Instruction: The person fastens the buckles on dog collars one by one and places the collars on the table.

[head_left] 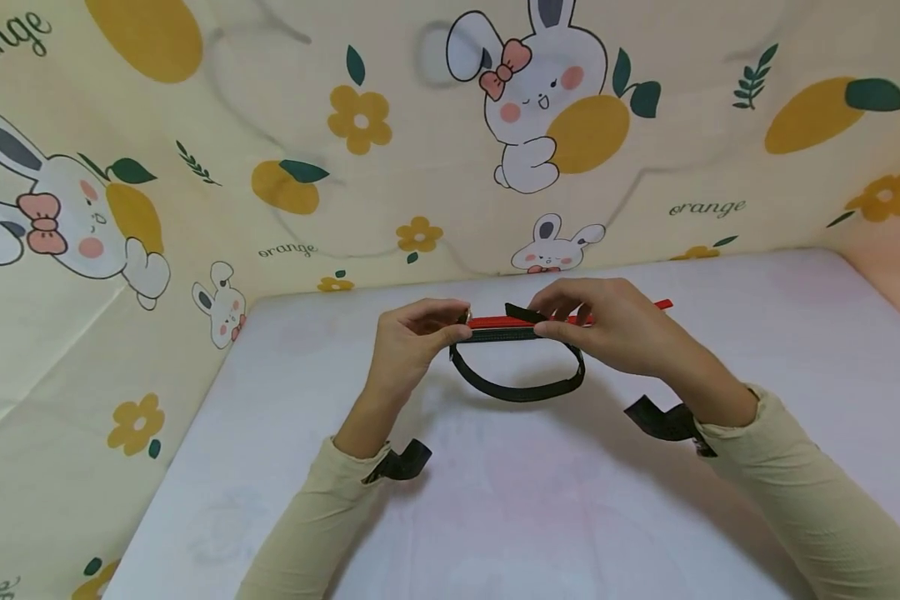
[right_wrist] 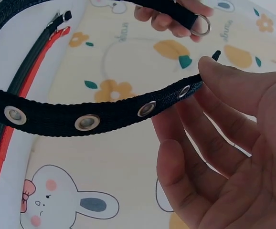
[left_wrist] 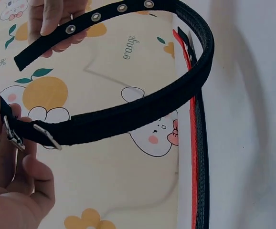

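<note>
A black collar (head_left: 521, 393) with metal eyelets curves in a loop between my two hands. My left hand (head_left: 416, 337) pinches its buckle end between thumb and fingers; the silver buckle (left_wrist: 14, 136) and a metal ring (left_wrist: 47, 136) show in the left wrist view. My right hand (head_left: 607, 325) pinches the opposite end, with the free tip (head_left: 523, 313) sticking up past the fingers. A row of eyelets (right_wrist: 87, 122) runs along this end in the right wrist view. The two ends are apart.
Behind the collar, a red strap (head_left: 487, 322) and a dark strap (head_left: 495, 335) lie side by side on the white table (head_left: 495, 500). A cloth wall (head_left: 420, 175) printed with rabbits and oranges rises at the back. Black bands (head_left: 663, 419) hang from my cuffs.
</note>
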Motion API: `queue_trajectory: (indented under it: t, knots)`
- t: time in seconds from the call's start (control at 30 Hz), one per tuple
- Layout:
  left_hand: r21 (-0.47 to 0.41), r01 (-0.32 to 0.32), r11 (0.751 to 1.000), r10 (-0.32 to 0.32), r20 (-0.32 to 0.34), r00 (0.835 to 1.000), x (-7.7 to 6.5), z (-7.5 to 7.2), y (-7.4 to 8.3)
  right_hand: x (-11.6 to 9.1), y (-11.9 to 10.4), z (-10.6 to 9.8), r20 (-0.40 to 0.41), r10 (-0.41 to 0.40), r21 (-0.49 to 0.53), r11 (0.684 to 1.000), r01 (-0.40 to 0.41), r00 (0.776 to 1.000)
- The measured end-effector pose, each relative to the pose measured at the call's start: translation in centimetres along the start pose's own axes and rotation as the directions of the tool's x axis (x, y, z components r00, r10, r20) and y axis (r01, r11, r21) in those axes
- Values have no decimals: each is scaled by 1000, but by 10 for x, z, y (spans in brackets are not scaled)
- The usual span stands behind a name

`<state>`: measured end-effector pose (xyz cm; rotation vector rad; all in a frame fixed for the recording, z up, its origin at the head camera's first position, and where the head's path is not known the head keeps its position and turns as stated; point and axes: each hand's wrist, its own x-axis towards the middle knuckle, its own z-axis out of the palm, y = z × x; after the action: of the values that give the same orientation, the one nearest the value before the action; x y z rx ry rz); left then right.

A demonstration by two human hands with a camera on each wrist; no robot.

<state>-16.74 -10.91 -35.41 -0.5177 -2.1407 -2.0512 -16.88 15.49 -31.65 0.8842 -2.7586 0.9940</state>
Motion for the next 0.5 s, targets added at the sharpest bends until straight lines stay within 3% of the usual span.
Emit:
queue_trajectory:
  t: [0.2,0.5]
  knots:
    - [47,-4,999,4,-6,1000,-1,4,0,-2,-5,2,14,-10,17,1000,10,1000]
    - [0,9,1000,-9,46,999,-5,8,1,-2,-8,12,30,-43,20,999,42,999]
